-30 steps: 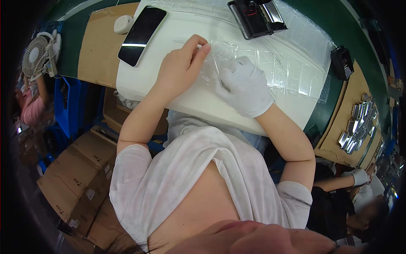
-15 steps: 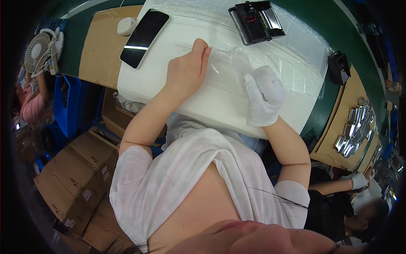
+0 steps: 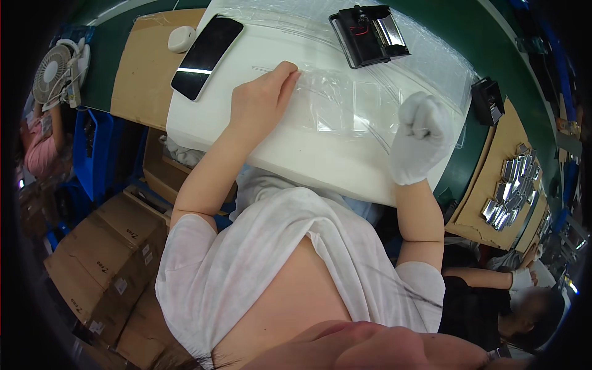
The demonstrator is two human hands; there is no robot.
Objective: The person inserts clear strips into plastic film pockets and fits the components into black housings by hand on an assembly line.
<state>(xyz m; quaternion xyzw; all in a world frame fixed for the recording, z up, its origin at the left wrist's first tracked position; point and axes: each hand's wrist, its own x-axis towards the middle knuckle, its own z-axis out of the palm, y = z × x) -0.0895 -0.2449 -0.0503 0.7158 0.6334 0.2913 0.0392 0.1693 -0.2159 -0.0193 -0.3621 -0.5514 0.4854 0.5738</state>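
Note:
My bare left hand (image 3: 259, 102) pinches one end of a clear plastic bag (image 3: 336, 105) between thumb and fingertips. The bag lies stretched out and crinkled over the white work surface (image 3: 290, 145), and its edges are hard to make out. At its right end my right hand (image 3: 422, 129), in a white glove, is curled into a fist. What the fist holds, if anything, is hidden. Beyond the bag sits a black housing (image 3: 370, 37) with a silver metal part and a thin red wire.
A dark-screened phone (image 3: 208, 57) and a white rounded case (image 3: 182, 39) lie at the left. Clear plastic wrap (image 3: 425, 52) spreads at the back right, near another black part (image 3: 487, 100). Several shiny metal pieces (image 3: 512, 188) rest on cardboard. Co-workers sit at both sides.
My right hand has moved right, away from my left, and its fingers have curled in. The bag now lies stretched flatter. My left hand keeps its pinch, slightly lower and further left.

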